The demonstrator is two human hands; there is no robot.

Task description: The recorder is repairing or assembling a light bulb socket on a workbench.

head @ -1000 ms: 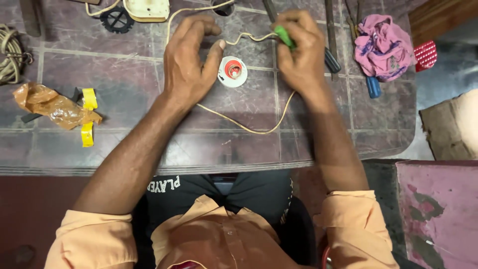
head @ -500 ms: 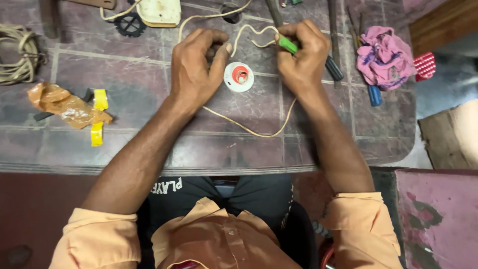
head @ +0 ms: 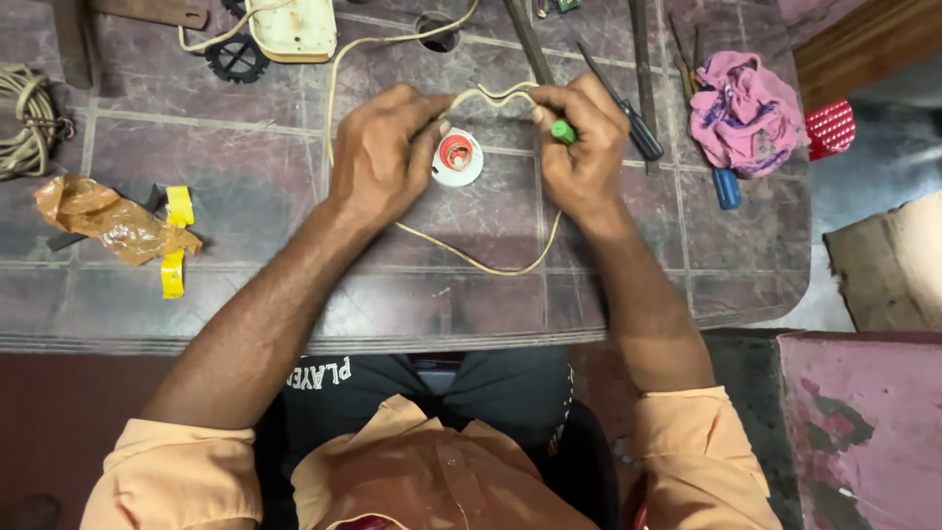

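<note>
Nearest the body, a loop of cream wire (head: 471, 257) sagging toward the table (head: 392, 314) edge, below the round white fitting (head: 457, 158) with its red centre. One left hand (head: 385, 157), fingers curled shut, pinching the wire just left of the fitting and touching its rim. One right hand (head: 581, 147) just right of the fitting, closed around a green-handled tool (head: 562, 131) and pinching the same wire; short arch of wire stretched between both hands above the fitting.

Left of the fitting, well apart: one crumpled brown wrapper (head: 103, 218) with two yellow strips (head: 177, 238) beside it. Further left, at the edge of view, one coil of rope (head: 25, 123).

Right of the fitting: one black-handled screwdriver (head: 638, 126) just past the right hand, one blue handle (head: 726, 186) beyond, one pink rag (head: 746, 110) partly covering it, one red patterned thing (head: 830, 128) at the table's far right.

Beyond the fitting: one cream box (head: 292, 27) with the wire running up toward it, one black toothed wheel (head: 236, 59) beside the box, one round hole (head: 438, 31) in the tabletop, two long metal bars (head: 526, 39) lying upward out of view.
</note>
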